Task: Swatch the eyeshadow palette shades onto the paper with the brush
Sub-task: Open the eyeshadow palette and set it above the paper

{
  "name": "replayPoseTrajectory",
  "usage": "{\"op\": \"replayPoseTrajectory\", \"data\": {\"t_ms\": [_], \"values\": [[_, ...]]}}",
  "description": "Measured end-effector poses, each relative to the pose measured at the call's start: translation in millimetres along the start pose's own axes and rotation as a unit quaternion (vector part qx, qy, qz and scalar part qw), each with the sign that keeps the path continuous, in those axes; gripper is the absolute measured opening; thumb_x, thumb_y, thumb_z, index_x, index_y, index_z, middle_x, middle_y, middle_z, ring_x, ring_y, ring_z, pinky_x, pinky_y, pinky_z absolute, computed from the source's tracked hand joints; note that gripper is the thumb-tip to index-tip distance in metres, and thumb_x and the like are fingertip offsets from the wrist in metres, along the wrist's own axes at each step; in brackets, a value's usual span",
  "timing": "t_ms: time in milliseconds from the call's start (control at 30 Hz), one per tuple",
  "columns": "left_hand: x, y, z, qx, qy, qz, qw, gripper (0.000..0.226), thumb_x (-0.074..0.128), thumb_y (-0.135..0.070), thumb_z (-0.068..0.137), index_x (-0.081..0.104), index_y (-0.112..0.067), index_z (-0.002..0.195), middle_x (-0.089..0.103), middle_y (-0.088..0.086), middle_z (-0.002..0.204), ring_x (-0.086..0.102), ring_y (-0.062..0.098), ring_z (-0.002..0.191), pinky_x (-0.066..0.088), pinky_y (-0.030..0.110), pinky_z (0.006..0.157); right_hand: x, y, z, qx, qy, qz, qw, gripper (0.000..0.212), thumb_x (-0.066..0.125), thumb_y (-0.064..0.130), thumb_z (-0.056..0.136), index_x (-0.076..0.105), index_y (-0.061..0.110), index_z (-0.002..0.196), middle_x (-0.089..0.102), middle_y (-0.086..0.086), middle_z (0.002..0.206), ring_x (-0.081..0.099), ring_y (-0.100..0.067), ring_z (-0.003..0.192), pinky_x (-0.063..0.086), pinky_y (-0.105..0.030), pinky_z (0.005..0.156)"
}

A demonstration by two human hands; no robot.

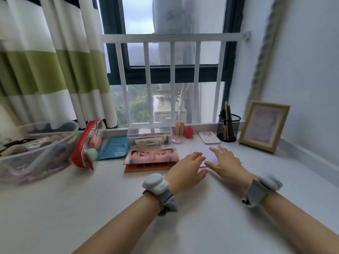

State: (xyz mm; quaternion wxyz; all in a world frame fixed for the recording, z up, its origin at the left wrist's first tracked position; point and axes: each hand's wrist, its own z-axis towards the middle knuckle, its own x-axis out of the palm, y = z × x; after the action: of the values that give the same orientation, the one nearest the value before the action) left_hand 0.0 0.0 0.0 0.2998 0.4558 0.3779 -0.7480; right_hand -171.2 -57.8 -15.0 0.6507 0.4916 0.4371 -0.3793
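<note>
A copper-coloured eyeshadow palette (pixel 150 158) lies on the white desk, its mirrored lid partly raised over the pans. To its right lies a pale lilac sheet of paper (pixel 206 153). My left hand (pixel 185 171) rests flat on the paper's left edge, fingers straight. My right hand (pixel 226 163) lies flat on the paper's right part, fingers spread. Neither hand holds anything. No brush shows near the hands.
A clear bin of cosmetics (pixel 34 153) and a red-edged pouch (pixel 88 143) stand at the left. Behind the palette are a blue sachet (pixel 114 146), a clear box (pixel 149 135) and a red sponge (pixel 189 131). A mesh pencil cup (pixel 228 128) and a picture frame (pixel 263 125) stand at the right.
</note>
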Motion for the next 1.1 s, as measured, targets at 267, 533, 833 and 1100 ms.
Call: {"op": "replayPoseTrajectory", "data": {"t_ms": [267, 533, 833, 1100], "values": [[14, -9, 30, -0.055, 0.108, 0.05, 0.991, 0.064, 0.034, -0.043, 0.101, 0.012, -0.01, 0.151, 0.004, 0.007, 0.16, 0.005, 0.02, 0.147, 0.011, 0.037, 0.118, -3, -28, -1, 0.036, 0.068, -0.056, 0.995, 0.064, 0.024, 0.06, 0.09, 0.008, 0.032, 0.145, 0.003, -0.01, 0.156, 0.001, -0.024, 0.144, 0.003, -0.046, 0.115], [17, -12, 19, -0.059, 0.146, 0.087, 0.984, 0.053, 0.033, -0.044, 0.101, 0.037, -0.006, 0.137, 0.036, 0.011, 0.145, 0.036, 0.027, 0.133, 0.034, 0.04, 0.106, -10, -25, -22, 0.028, 0.105, -0.077, 0.991, 0.061, 0.02, 0.057, 0.092, 0.006, 0.032, 0.146, -0.001, -0.007, 0.157, 0.0, -0.022, 0.144, 0.002, -0.045, 0.116], [4, -29, -37, -0.051, 0.142, 0.108, 0.983, 0.04, 0.033, -0.036, 0.101, 0.046, -0.009, 0.129, 0.045, 0.009, 0.138, 0.047, 0.03, 0.123, 0.041, 0.04, 0.097, -16, 2, -79, 0.031, 0.13, -0.088, 0.987, 0.06, 0.017, 0.059, 0.091, 0.002, 0.035, 0.145, -0.002, -0.004, 0.157, 0.0, -0.022, 0.144, -0.001, -0.05, 0.114], [-20, -34, -104, -0.059, 0.1, 0.107, 0.987, 0.035, 0.035, -0.027, 0.102, 0.055, -0.01, 0.126, 0.053, 0.008, 0.135, 0.05, 0.024, 0.121, 0.04, 0.038, 0.099, -5, 45, -125, 0.005, 0.126, -0.083, 0.989, 0.062, 0.017, 0.06, 0.091, 0.005, 0.034, 0.145, 0.0, -0.006, 0.156, -0.001, -0.024, 0.143, -0.001, -0.051, 0.114]]}}
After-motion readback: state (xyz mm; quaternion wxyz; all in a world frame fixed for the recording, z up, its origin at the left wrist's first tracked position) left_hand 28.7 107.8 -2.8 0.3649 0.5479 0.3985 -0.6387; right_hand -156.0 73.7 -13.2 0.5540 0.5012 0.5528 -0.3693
